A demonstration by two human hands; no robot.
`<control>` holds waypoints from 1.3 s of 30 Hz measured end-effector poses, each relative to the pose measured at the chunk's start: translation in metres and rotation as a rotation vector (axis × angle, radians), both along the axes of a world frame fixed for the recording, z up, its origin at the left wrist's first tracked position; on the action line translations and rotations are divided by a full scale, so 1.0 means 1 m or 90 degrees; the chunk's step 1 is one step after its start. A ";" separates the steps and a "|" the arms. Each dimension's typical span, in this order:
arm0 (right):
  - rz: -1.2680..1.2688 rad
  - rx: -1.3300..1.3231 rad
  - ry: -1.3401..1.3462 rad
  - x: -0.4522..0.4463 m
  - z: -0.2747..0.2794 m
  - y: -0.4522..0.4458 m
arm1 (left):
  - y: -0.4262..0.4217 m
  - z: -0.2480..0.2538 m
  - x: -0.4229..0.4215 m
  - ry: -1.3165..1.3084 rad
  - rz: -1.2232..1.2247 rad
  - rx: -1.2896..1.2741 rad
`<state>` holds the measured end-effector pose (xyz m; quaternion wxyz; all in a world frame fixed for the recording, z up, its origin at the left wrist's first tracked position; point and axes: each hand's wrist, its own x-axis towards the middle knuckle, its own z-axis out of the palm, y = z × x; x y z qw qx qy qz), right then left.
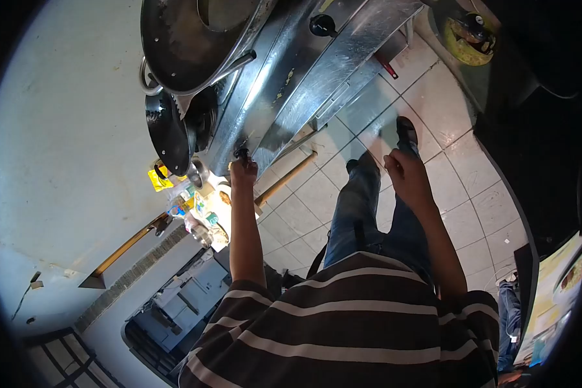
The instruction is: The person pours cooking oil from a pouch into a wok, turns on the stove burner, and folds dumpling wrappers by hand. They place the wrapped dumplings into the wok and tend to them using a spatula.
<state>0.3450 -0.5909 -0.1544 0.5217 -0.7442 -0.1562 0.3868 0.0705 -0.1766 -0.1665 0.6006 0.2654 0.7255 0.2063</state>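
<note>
My left hand (244,171) is closed around a black knob (241,154) on the front of the metal stove (265,97). To the right, my right hand (398,169) hangs above my legs with its fingers curled; whether anything is inside them is hidden. A large dark wok (187,45) rests on the stove at the top, and a smaller black pan (167,132) lies beside it. Another black knob (322,26) sits farther along the stove front.
Lit packets and food items (204,207) crowd a surface left of my left arm. A wooden bar (288,178) sticks out below the stove. Tiled floor (433,129) lies under my feet. At the top right is a yellow bowl (469,42).
</note>
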 end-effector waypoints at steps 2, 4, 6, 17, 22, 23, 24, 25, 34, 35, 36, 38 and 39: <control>0.011 0.007 0.005 -0.003 0.005 -0.001 | 0.008 -0.005 -0.011 -0.077 0.017 -0.062; 0.020 0.016 0.008 -0.001 0.007 0.003 | -0.004 0.007 0.002 -0.145 0.100 -0.087; 0.063 0.022 -0.024 -0.001 0.009 0.006 | -0.006 0.008 0.006 -0.139 0.136 -0.078; 0.037 0.042 -0.006 0.000 0.005 0.000 | -0.052 0.015 0.004 -0.044 -0.097 0.069; 0.045 -0.016 0.028 -0.004 -0.004 -0.017 | -0.046 0.006 -0.004 -0.037 -0.097 0.115; 0.039 -0.014 0.026 -0.005 -0.005 -0.020 | -0.045 0.006 -0.003 -0.011 -0.102 0.116; 0.033 -0.013 0.024 -0.006 -0.006 -0.022 | -0.045 0.009 -0.001 0.014 -0.107 0.116; 0.034 -0.012 0.026 -0.005 -0.006 -0.025 | -0.046 0.011 0.001 0.016 -0.107 0.117; 0.054 -0.048 0.005 -0.013 -0.010 -0.035 | -0.055 0.012 0.009 0.174 -0.204 0.228; 0.057 -0.048 0.002 -0.013 -0.009 -0.034 | -0.053 0.012 0.007 0.175 -0.217 0.226; 0.060 -0.047 -0.002 -0.012 -0.008 -0.033 | -0.053 0.011 0.007 0.177 -0.231 0.224; 0.068 -0.051 -0.006 -0.010 -0.004 -0.030 | -0.051 0.010 0.005 0.179 -0.237 0.222; 0.076 -0.052 -0.010 -0.010 -0.003 -0.029 | -0.051 0.011 0.006 0.182 -0.243 0.222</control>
